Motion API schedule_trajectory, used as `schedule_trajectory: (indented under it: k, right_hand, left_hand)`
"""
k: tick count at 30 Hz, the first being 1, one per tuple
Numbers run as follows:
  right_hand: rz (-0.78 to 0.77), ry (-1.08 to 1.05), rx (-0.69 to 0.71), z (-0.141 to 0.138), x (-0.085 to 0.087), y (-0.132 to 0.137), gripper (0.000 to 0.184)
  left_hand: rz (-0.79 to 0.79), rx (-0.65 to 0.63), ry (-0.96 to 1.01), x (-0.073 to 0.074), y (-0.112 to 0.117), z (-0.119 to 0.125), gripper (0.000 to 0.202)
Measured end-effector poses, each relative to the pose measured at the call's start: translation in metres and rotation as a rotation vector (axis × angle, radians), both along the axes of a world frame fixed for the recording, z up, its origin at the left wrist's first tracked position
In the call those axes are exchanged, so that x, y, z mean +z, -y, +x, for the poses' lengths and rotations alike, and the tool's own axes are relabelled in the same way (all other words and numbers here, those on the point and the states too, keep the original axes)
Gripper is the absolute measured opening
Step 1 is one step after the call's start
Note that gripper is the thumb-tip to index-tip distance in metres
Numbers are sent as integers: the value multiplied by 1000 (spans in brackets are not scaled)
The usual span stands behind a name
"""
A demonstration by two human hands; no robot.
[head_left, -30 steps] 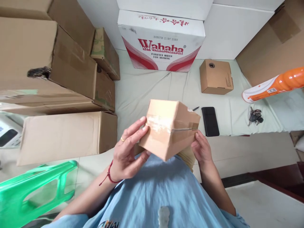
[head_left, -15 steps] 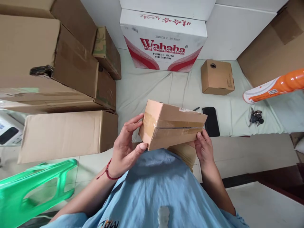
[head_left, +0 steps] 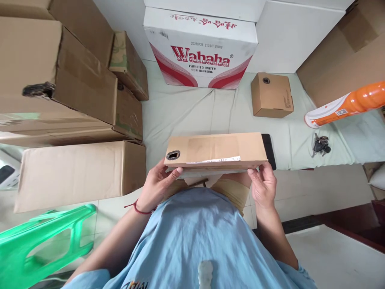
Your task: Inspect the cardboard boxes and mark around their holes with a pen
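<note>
A long brown cardboard box (head_left: 210,146) is held level in front of my body, over the near edge of the cloth-covered surface. Its upper face shows a black-rimmed hole at the left end and a white label along the near edge. My left hand (head_left: 159,180) grips the near left corner, thumb on the side facing me and fingers mostly hidden beneath. At the near right corner, my right hand (head_left: 262,182) holds the box between thumb and fingers. Behind its right end lies a black phone (head_left: 270,150), partly covered by the box.
Large cardboard boxes (head_left: 87,76) are stacked at the left, above a green plastic stool (head_left: 75,233). A white Wahaha carton (head_left: 201,52) stands at the back. Right of it are a small brown box (head_left: 270,96), an orange-and-white bottle (head_left: 345,105) and keys (head_left: 320,144).
The box has turned from its tilted pose to nearly level, so its taped side no longer shows and the face with the hole is up. Both hands remain on it.
</note>
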State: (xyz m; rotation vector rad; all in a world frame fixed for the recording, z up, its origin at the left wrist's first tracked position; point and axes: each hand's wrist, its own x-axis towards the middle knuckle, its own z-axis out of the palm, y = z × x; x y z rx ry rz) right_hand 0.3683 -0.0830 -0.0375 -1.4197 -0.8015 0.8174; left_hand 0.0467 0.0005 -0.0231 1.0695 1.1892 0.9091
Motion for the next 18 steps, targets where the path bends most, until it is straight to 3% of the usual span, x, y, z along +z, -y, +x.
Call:
schedule_trajectory:
  k: [4,10,14,18]
  right_hand:
    - [-2,109,47,-4,10,3,50]
    - [57,290,172,-7,39,8,41]
    - [72,200,243,-11,45,11,26]
    - [97,-43,122,-16,34,10,33]
  left_hand:
    - [-107,20,151,-9,2,-7,56]
    - [-260,65,359,-13,-2,-7,62]
    - [-283,137,403,-15,-6,-7,46]
    - [-244,160,427,-17,-8,-9,48]
